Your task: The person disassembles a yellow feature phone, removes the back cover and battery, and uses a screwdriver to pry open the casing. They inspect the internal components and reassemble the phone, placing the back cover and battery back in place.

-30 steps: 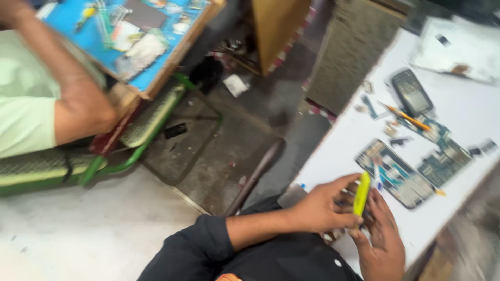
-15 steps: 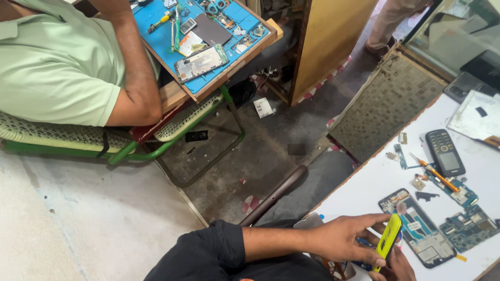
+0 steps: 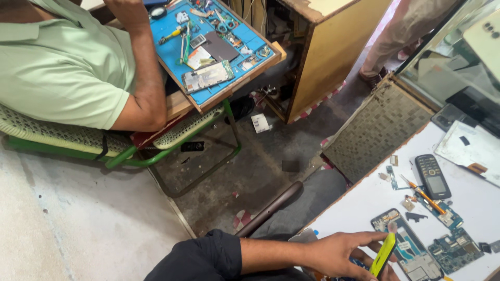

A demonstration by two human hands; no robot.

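My left hand reaches from a black sleeve onto the near edge of the white table, fingers spread over a small dark blue thing that is mostly hidden. A yellow-green tool stands tilted at its fingertips. Only a sliver of my right hand shows at the bottom edge, at the tool's lower end. Just right of the tool lies an opened phone body with its circuit board bare.
On the table lie a black keypad phone, an orange-handled screwdriver, circuit boards and small parts. Another person in a green shirt sits on a green chair at a blue work mat. A wooden cabinet stands beyond.
The view has swung left and up, so the seated person and blue mat fill more of the frame. My hands with the tool have slid to the bottom edge; my right hand is nearly out of view.
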